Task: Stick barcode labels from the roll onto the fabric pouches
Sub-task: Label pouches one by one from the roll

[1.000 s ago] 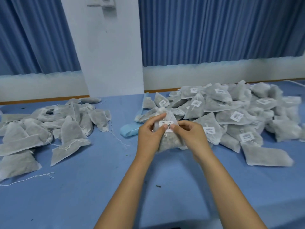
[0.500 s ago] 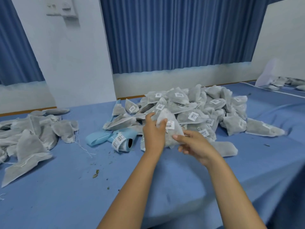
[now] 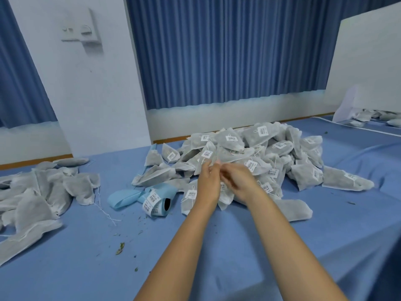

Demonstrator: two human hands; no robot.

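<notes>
Blue cloth covers the surface (image 3: 238, 246). Centre right stands the labelled heap (image 3: 271, 148), grey fabric pouches, most of them showing a white barcode sticker. At far left lies the plain heap (image 3: 43, 192), flatter, with no stickers visible.

Between the two, just beside the labelled heap, the roll (image 3: 158, 200) lies on its side. Its dark core faces the person and a strip of barcodes runs over its top. Pale blue liner (image 3: 123, 197) trails from it to the left.

The person's left grip (image 3: 208, 183) and right grip (image 3: 240, 181) meet fingertip to fingertip over the near edge of the labelled heap, both forearms bare and stretched forward. Blur hides the fingers, so I cannot tell whether either grip holds a pouch or a thread.

Green crumbs (image 3: 120, 248) dot the cloth in front of the roll. Blue curtains (image 3: 227, 51) hang behind.
</notes>
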